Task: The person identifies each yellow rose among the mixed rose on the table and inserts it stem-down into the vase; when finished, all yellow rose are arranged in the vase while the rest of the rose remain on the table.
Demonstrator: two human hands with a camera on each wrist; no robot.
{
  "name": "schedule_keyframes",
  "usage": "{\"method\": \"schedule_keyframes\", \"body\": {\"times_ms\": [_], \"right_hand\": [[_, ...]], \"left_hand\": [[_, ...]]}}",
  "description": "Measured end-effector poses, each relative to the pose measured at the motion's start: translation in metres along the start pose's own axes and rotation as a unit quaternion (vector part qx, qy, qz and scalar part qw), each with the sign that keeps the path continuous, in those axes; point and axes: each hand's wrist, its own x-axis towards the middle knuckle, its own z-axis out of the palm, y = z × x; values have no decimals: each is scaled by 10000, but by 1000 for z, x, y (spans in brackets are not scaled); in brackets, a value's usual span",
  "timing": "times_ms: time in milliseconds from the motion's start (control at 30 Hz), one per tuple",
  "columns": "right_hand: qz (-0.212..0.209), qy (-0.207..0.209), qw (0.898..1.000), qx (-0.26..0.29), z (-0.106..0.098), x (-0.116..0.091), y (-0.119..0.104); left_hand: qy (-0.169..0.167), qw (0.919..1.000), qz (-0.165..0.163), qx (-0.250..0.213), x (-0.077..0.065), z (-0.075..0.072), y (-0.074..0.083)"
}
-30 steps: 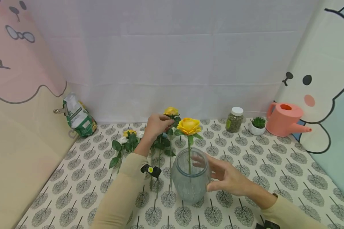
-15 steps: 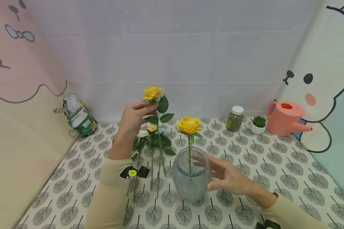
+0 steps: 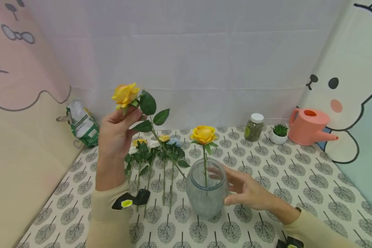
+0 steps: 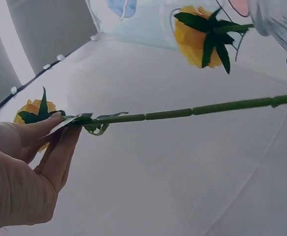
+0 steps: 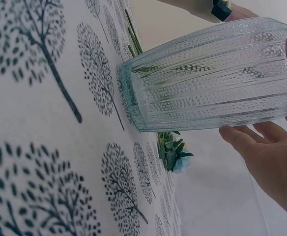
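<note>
My left hand holds a yellow rose up at the left, pinching its stem just under the bloom. The leafy stem slants down to the right, and its lower end comes close to the vase's left side. In the left wrist view the green stem runs from thumb and fingers out to the right edge. My right hand grips a ribbed clear glass vase from the right, thumb in front and fingers behind. The vase stands upright on the tablecloth. One yellow rose stands in it.
Left of the vase, several white, yellow and blue roses lie on the tree-print tablecloth. Along the back are a clipped bag, a white-lidded jar, a small potted succulent and a coral watering can.
My left hand has lifted the yellow rose from near the lying flowers and carried it up and left, its stem now slanting. My right hand and the vase have stayed in place.
</note>
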Motion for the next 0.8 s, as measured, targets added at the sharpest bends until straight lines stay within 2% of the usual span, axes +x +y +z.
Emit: {"method": "schedule_keyframes", "body": {"times_ms": [100, 200, 300, 433, 500, 567, 600, 667, 800], "right_hand": [[17, -3, 10000, 44, 0, 0, 0], [3, 6, 10000, 11, 0, 0, -1], [-20, 2, 10000, -37, 0, 0, -2], [5, 13, 10000, -43, 0, 0, -4], [18, 12, 10000, -31, 0, 0, -4], [-11, -21, 10000, -47, 0, 0, -4], [-22, -28, 10000, -54, 0, 0, -3], [-46, -47, 10000, -58, -1, 0, -3], [-42, -45, 10000, 26, 0, 0, -1]], "left_hand": [[108, 9958, 567, -716, -9, 1, 14], [364, 9837, 1069, -1402, -15, 4, 26], [793, 9646, 1593, -1946, -19, 6, 36], [1346, 9318, 2247, -2514, -22, 6, 48], [1484, 9175, 2439, -2770, -24, 6, 52], [1526, 9103, 2464, -2955, -26, 7, 53], [1501, 9093, 2432, -3024, -26, 9, 52], [1341, 9147, 2284, -3053, -28, 13, 48], [761, 9377, 1900, -2808, -32, 24, 31]]}}
